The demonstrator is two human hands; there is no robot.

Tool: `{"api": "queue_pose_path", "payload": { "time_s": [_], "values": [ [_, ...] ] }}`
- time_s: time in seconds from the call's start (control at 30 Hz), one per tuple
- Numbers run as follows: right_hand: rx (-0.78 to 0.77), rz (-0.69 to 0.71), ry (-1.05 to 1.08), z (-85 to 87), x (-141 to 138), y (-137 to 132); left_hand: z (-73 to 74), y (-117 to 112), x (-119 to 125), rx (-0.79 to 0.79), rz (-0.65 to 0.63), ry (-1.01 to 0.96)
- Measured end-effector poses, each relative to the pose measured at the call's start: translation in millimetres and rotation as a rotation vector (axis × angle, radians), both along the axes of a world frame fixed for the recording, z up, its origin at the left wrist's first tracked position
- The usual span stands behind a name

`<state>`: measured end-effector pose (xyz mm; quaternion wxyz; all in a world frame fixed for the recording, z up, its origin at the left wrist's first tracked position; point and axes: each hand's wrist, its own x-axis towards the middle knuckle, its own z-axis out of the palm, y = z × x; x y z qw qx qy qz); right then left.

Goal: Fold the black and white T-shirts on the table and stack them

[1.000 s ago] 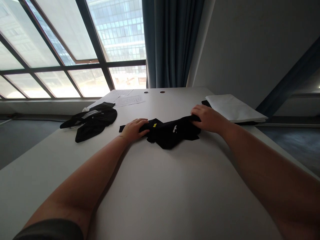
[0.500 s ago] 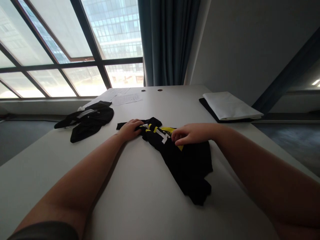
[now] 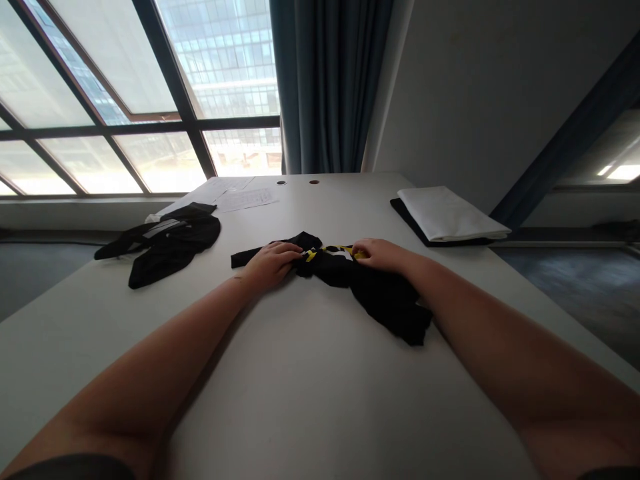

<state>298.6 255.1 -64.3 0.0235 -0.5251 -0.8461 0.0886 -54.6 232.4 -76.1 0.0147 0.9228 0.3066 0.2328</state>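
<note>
A black garment with yellow and white print (image 3: 345, 273) lies bunched in the middle of the white table (image 3: 310, 373). My left hand (image 3: 273, 263) grips its left part, and a dark sleeve-like end sticks out beyond the hand. My right hand (image 3: 377, 253) pinches the yellow-printed edge, a short way to the right of the left hand. Most of the print is folded under or hidden. The lower right part of the garment hangs loose in a crumpled flap.
A second black garment (image 3: 165, 243) lies crumpled to the left. Papers (image 3: 245, 198) lie at the far edge near two round holes. A folded white cloth (image 3: 447, 213) sits on a dark flat item at the right. The table edges run along both sides.
The garment's lower flap has drawn up and shortened, and the yellow print is mostly covered. My right hand has moved in towards the left hand, and the view has tilted slightly.
</note>
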Motion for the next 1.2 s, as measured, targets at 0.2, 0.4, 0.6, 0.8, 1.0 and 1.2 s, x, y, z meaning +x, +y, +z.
{"api": "queue_pose_path", "payload": {
  "time_s": [0.2, 0.4, 0.6, 0.8, 1.0, 1.2],
  "values": [
    [0.032, -0.231, -0.112, -1.4, 27, 13, 18.0, -38, 39, -0.154, -0.223, 0.028],
    [-0.024, -0.125, -0.061, 8.5, 50, 18, 29.7, -54, 55, -0.613, -0.436, 0.066],
    [-0.173, -0.147, -0.148, 24.7, 70, 16, 49.6, -55, 46, -0.965, -0.311, 0.224],
    [-0.182, -0.177, -0.264, 33.6, 55, 7, 46.0, -42, 30, -1.381, -0.033, 0.128],
    [-0.430, -0.189, -0.297, 50.8, 6, -31, 37.6, -24, 13, -1.182, 0.456, 0.297],
    [-0.686, 0.222, -0.179, 57.7, -73, -101, 20.6, -9, 3, -0.293, 0.763, 0.474]
  ]
}}
